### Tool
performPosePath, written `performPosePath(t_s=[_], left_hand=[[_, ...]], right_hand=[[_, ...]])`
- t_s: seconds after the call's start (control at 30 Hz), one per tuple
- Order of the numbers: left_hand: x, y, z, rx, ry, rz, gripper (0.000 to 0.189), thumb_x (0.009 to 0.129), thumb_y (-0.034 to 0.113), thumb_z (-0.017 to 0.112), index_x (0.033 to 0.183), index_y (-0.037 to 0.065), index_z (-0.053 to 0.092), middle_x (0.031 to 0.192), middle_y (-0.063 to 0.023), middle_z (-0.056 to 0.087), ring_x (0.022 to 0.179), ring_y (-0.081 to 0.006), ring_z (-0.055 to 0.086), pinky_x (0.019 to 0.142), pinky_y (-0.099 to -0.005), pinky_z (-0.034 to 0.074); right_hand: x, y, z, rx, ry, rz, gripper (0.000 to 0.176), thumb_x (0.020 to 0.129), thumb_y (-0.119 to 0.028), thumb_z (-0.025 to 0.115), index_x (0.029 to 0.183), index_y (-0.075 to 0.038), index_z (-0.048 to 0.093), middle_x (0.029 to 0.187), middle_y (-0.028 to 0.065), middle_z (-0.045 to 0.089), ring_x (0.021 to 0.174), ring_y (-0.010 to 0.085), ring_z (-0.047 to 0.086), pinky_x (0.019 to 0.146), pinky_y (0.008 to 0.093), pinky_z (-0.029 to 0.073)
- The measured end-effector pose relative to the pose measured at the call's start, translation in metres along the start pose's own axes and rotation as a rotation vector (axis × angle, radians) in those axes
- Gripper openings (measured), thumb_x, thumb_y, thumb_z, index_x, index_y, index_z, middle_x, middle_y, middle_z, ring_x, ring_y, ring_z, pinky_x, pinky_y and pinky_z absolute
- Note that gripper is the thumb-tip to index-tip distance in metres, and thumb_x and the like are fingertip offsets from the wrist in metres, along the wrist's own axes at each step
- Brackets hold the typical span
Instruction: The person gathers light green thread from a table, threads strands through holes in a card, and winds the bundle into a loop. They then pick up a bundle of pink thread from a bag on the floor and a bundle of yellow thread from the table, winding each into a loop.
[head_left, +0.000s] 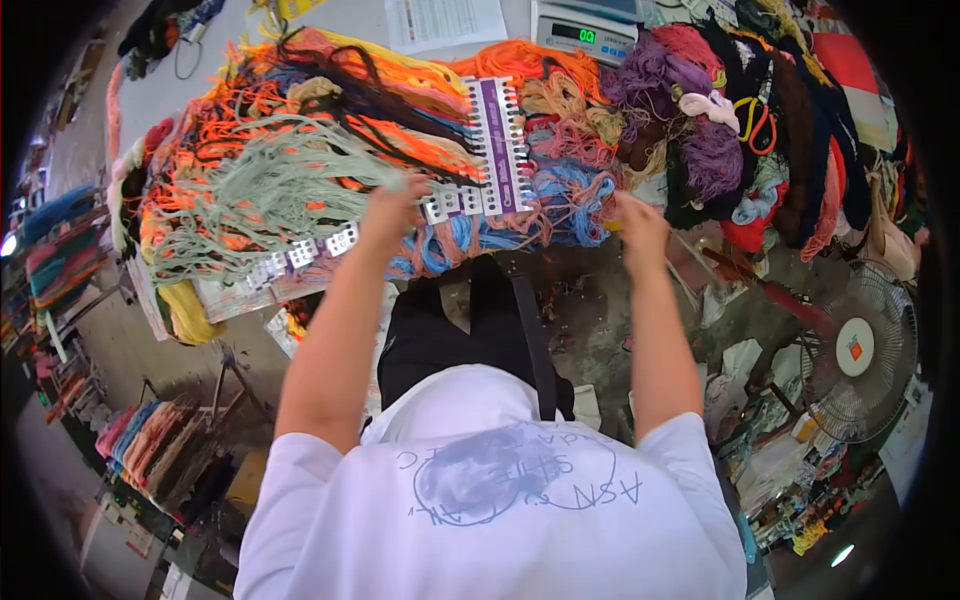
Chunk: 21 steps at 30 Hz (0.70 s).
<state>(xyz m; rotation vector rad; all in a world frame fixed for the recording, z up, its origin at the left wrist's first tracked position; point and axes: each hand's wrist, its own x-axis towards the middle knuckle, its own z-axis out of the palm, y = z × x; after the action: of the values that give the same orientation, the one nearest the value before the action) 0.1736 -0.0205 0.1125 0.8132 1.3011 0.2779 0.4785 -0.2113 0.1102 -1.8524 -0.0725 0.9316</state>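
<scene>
My left hand [393, 218] is at the near edge of the thread pile, fingers closed and slightly blurred around the end of a pale grey-green thread bundle [290, 170]. Beside it, a white card with a purple stripe and punched edges [500, 145] lies across the threads. Similar cards [305, 250] stick out under the pale bundle. My right hand [641, 232] is closed next to the blue threads [570, 200]; a small yellow piece shows at its fingertips, too small to name. Orange threads [440, 75] and dark brown strands [365, 75] spread behind.
A digital scale [585, 38] reading near zero and a printed sheet [445, 22] are at the back. Yellow-and-orange-handled scissors [755, 125] lie on dark and purple yarn at right. A fan [855, 347] stands at lower right. Racks of coloured yarn [155, 445] stand at left.
</scene>
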Motion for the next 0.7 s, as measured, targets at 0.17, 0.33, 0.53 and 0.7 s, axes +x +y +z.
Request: performPosePath(t_s=[0.17,0.33,0.53,0.7], left_hand=[[0.071,-0.128,0.062,0.591,0.11,0.136,0.028,0.08,0.017,0.06,0.104,0.004,0.063,0.085,-0.0046,0.065,0.069,-0.0155,0.059,0.059,-0.0301,0.047],[0.038,-0.078,0.087,0.701,0.196,0.179,0.025,0.074,0.02,0.055,0.089,0.001,0.064,0.084,-0.023,0.063,0.084,-0.0381,0.06,0.075,-0.0413,0.047],[0.057,-0.086,0.089,0.544,0.111,0.117,0.027,0.078,0.023,0.056,0.09,0.0,0.063,0.084,-0.0229,0.063,0.085,-0.0386,0.06,0.073,-0.0413,0.046],[0.063,-0.085,0.089,0.366,0.089,0.046,0.028,0.077,0.02,0.063,0.093,-0.002,0.064,0.081,-0.018,0.065,0.075,-0.0258,0.063,0.067,-0.0345,0.047]], right_hand=[[0.012,0.052,0.118,-0.313,-0.3,-0.229,0.021,0.076,-0.023,0.067,0.084,-0.003,0.069,0.07,0.0052,0.066,0.061,0.0138,0.06,0.058,0.0276,0.046],[0.006,0.075,0.144,-0.485,-0.262,-0.228,0.022,0.074,-0.026,0.067,0.082,-0.006,0.069,0.073,0.0109,0.066,0.067,0.0237,0.064,0.06,0.0317,0.047],[0.007,0.088,0.14,-0.216,-0.251,-0.131,0.02,0.075,-0.018,0.067,0.085,-0.001,0.068,0.07,0.0058,0.066,0.062,0.0143,0.061,0.06,0.0269,0.047],[0.004,0.082,0.146,-0.209,-0.207,-0.106,0.014,0.072,-0.014,0.069,0.078,-0.001,0.067,0.069,0.0046,0.066,0.061,0.0104,0.06,0.059,0.0251,0.046]])
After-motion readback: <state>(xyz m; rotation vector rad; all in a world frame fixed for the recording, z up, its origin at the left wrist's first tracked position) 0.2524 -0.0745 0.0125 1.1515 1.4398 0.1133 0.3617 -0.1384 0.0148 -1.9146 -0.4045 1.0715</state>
